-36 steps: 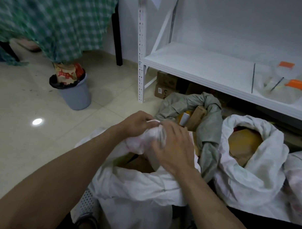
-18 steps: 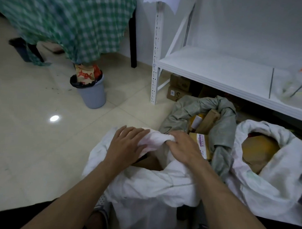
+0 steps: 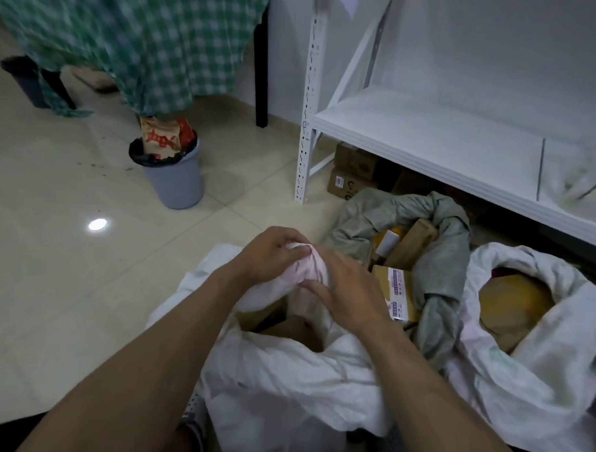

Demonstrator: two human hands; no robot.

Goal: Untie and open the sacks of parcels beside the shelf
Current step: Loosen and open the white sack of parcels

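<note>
At centre frame, a person's left hand (image 3: 272, 255) is gripping the bunched neck (image 3: 307, 271) of the near sack (image 3: 284, 377), fingers curled over the pinkish-white cloth. The right hand (image 3: 351, 295) is pinching the same bunch from the right, thumb tucked under the fold. The two hands are working close together, meeting at the neck. No cord or knot is showing, so whether a tie remains cannot be told. Below the hands the mouth is gaping partway, with brown packaging showing inside.

The step in hand appears to be loosening this neck and spreading it open. It would likely go best with the left hand anchoring one side while the right peels the cloth away, then rolling the rim outward and down so it holds open. Tugging upward risks lifting the soft sack and tipping its load.

Just right of the hands, the grey sack (image 3: 447, 265) is sitting open with its rim rolled, showing a brown box (image 3: 414, 236) and a labelled parcel (image 3: 397, 290). At lower right, the right sack (image 3: 538, 369) is lying open around a tan parcel (image 3: 513, 301). All three sacks are sitting on the tiled floor at the foot of the white shelf (image 3: 428, 139) at upper right, with cartons (image 3: 352, 170) under it. At left, a grey bin (image 3: 176, 181) stuffed with packaging is standing below a green checked cloth (image 3: 144, 34) at upper left.
</note>
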